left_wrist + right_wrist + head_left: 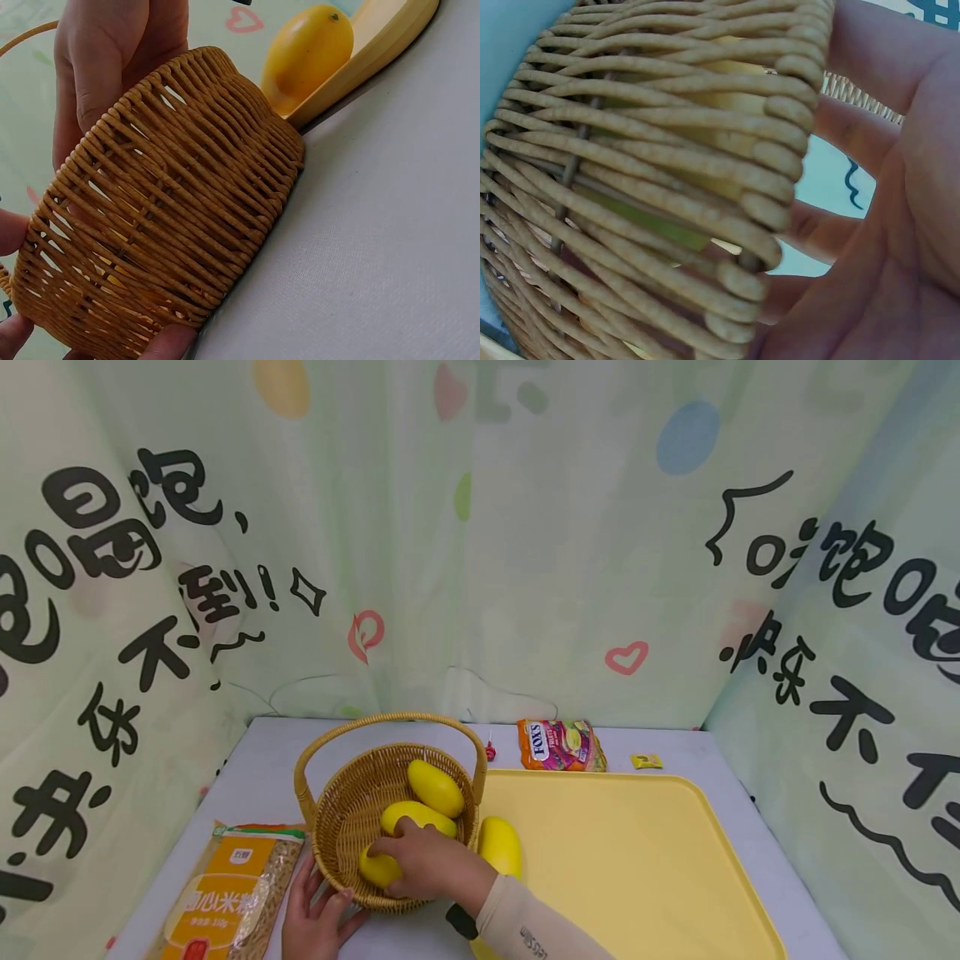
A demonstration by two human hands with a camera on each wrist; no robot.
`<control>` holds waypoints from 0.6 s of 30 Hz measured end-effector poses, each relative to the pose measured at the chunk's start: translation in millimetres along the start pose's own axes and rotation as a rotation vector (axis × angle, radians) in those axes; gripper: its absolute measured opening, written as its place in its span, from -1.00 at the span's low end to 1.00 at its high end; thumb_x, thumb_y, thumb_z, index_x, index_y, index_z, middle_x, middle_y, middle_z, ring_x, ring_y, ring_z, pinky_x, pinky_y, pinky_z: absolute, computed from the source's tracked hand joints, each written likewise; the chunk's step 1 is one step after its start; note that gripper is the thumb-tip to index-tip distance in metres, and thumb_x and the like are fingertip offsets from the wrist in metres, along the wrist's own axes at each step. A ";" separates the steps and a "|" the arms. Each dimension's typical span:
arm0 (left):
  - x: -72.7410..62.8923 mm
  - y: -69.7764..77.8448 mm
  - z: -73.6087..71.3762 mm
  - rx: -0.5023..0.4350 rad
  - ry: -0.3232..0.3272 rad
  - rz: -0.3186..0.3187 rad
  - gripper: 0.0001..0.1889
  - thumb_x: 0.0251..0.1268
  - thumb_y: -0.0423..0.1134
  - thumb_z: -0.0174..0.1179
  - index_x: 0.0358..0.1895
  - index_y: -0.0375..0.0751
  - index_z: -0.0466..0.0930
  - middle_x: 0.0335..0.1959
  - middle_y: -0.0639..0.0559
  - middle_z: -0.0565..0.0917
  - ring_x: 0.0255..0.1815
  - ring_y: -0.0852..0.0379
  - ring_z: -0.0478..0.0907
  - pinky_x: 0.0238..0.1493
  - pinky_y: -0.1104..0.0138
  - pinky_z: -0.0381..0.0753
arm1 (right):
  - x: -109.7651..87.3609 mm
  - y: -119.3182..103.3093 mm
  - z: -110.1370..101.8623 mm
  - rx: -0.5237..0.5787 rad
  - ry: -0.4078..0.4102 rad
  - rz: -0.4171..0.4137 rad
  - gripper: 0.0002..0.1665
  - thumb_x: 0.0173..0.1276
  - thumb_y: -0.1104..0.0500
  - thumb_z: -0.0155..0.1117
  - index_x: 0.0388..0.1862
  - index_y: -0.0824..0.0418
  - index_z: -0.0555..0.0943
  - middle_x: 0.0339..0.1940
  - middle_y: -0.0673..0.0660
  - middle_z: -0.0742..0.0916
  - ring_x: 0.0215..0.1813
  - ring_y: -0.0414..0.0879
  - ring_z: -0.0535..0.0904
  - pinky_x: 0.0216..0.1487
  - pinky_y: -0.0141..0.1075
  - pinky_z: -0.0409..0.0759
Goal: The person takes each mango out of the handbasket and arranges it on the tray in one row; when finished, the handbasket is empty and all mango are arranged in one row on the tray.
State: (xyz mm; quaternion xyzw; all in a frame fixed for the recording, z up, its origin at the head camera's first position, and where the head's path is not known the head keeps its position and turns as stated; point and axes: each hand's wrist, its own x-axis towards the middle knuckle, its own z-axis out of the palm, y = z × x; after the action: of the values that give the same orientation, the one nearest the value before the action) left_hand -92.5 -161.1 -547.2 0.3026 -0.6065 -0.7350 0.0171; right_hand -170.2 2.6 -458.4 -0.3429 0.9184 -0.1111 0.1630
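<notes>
A brown wicker basket [348,810] with a tall handle stands on the table, several yellow mangoes inside. My right hand [433,860] reaches over the near rim, fingers curled round the lowest mango [381,867]. Beyond it lie a second mango [423,818] and a third mango [437,788]. With my left hand [313,920] I hold the basket's near left side; in the left wrist view its fingertips [169,345] press the weave. Wicker hides most of the fruit in the right wrist view. Beside the basket, another mango [500,843] lies at the yellow tray's left edge.
The yellow tray [615,852] fills the table's right side. A FOX'S candy bag [561,746], a small yellow packet [647,762] and a small red item [491,750] lie behind. An orange-labelled snack bag [228,893] lies left. Printed curtains [510,568] surround the table.
</notes>
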 end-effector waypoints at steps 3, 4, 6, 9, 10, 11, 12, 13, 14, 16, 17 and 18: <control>0.1 -0.4 0.5 0.002 -0.005 0.004 -0.01 0.40 -0.41 0.10 0.78 0.05 -0.26 0.75 -0.39 -0.11 0.62 -0.57 0.13 0.04 -0.23 0.79 | 0.5 0.3 0.2 0.011 -0.013 0.000 -0.43 0.35 -0.04 0.52 0.34 -0.28 0.64 0.22 0.06 0.63 -0.10 -0.12 0.61 -0.07 -0.36 0.68; 0.2 -0.2 0.8 0.005 -0.003 0.002 -0.01 0.40 -0.41 0.10 0.78 0.05 -0.26 0.75 -0.38 -0.11 0.62 -0.57 0.13 0.04 -0.24 0.79 | 0.9 0.6 0.3 0.017 -0.017 -0.002 -0.42 0.35 -0.03 0.53 0.34 -0.27 0.63 0.22 0.07 0.63 -0.11 -0.13 0.61 -0.08 -0.36 0.68; 0.6 -0.3 1.7 0.009 0.006 -0.003 -0.01 0.40 -0.41 0.10 0.78 0.06 -0.25 0.75 -0.38 -0.11 0.62 -0.57 0.13 0.05 -0.26 0.77 | 2.2 1.3 0.7 0.029 -0.025 -0.004 -0.41 0.35 -0.01 0.53 0.36 -0.27 0.63 0.24 0.08 0.63 -0.13 -0.17 0.62 -0.10 -0.38 0.68; 1.9 -1.4 2.1 0.015 0.012 -0.009 -0.01 0.40 -0.42 0.09 0.78 0.07 -0.26 0.75 -0.38 -0.11 0.62 -0.58 0.13 0.09 -0.29 0.74 | 4.3 2.6 2.1 0.047 -0.031 -0.012 -0.38 0.34 0.02 0.55 0.36 -0.24 0.62 0.23 0.08 0.64 -0.16 -0.22 0.61 -0.10 -0.40 0.68; 2.3 -1.8 2.0 0.015 0.012 -0.010 0.00 0.40 -0.42 0.10 0.78 0.07 -0.26 0.75 -0.38 -0.11 0.62 -0.58 0.12 0.09 -0.30 0.73 | 4.9 3.0 2.6 0.054 -0.031 -0.013 -0.37 0.33 0.03 0.56 0.36 -0.24 0.62 0.22 0.07 0.65 -0.16 -0.23 0.60 -0.10 -0.40 0.67; 2.9 -2.3 1.8 0.014 0.013 -0.013 0.00 0.39 -0.42 0.10 0.78 0.08 -0.25 0.75 -0.37 -0.11 0.62 -0.57 0.12 0.10 -0.30 0.72 | 5.4 3.4 3.1 0.058 -0.029 -0.014 -0.37 0.32 0.04 0.57 0.36 -0.23 0.62 0.21 0.06 0.65 -0.16 -0.24 0.59 -0.09 -0.41 0.67; 3.5 -2.9 1.4 0.012 0.011 -0.013 0.00 0.39 -0.42 0.10 0.78 0.08 -0.26 0.75 -0.37 -0.11 0.62 -0.57 0.12 0.09 -0.30 0.73 | 5.7 3.7 3.6 0.066 -0.027 -0.014 -0.36 0.31 0.05 0.58 0.36 -0.23 0.63 0.20 0.05 0.65 -0.15 -0.25 0.58 -0.08 -0.41 0.66; 4.0 -3.2 1.1 0.008 0.007 -0.013 0.00 0.39 -0.42 0.11 0.78 0.08 -0.26 0.76 -0.37 -0.12 0.63 -0.57 0.11 0.10 -0.30 0.72 | 5.9 3.9 3.9 0.073 -0.024 -0.013 -0.36 0.30 0.06 0.58 0.35 -0.22 0.63 0.19 0.05 0.65 -0.15 -0.25 0.58 -0.08 -0.41 0.66; 4.4 -3.5 0.9 0.006 0.005 -0.013 0.01 0.39 -0.41 0.11 0.78 0.08 -0.26 0.76 -0.37 -0.12 0.63 -0.57 0.11 0.10 -0.30 0.72 | 6.0 4.2 4.2 0.080 -0.023 -0.011 -0.36 0.30 0.07 0.59 0.35 -0.22 0.63 0.17 0.05 0.65 -0.15 -0.25 0.57 -0.08 -0.41 0.66; 4.5 -3.7 0.6 0.001 0.003 -0.013 0.01 0.38 -0.41 0.11 0.78 0.09 -0.26 0.76 -0.35 -0.12 0.64 -0.55 0.11 0.10 -0.29 0.73 | 5.6 4.4 4.6 0.095 -0.018 -0.009 -0.37 0.30 0.08 0.59 0.33 -0.21 0.64 0.14 0.04 0.65 -0.17 -0.26 0.55 -0.09 -0.43 0.64; 4.3 -3.6 0.6 -0.001 0.003 -0.011 0.01 0.39 -0.41 0.11 0.78 0.09 -0.26 0.76 -0.35 -0.13 0.64 -0.55 0.11 0.10 -0.29 0.73 | 5.4 4.5 4.6 0.104 -0.017 -0.008 -0.37 0.30 0.09 0.59 0.33 -0.21 0.64 0.13 0.04 0.65 -0.17 -0.26 0.54 -0.09 -0.43 0.64; 4.0 -3.4 0.6 -0.003 0.001 -0.009 0.01 0.39 -0.41 0.11 0.78 0.09 -0.26 0.76 -0.36 -0.13 0.64 -0.56 0.10 0.11 -0.30 0.72 | 5.1 4.6 4.7 0.113 -0.015 -0.006 -0.38 0.30 0.09 0.59 0.33 -0.21 0.65 0.12 0.05 0.65 -0.18 -0.26 0.54 -0.09 -0.43 0.64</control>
State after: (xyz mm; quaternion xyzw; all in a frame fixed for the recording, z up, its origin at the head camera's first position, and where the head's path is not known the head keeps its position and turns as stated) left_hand -94.9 -161.3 -552.0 0.3055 -0.6042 -0.7358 0.0145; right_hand -174.8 2.2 -465.3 -0.3368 0.9084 -0.1607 0.1886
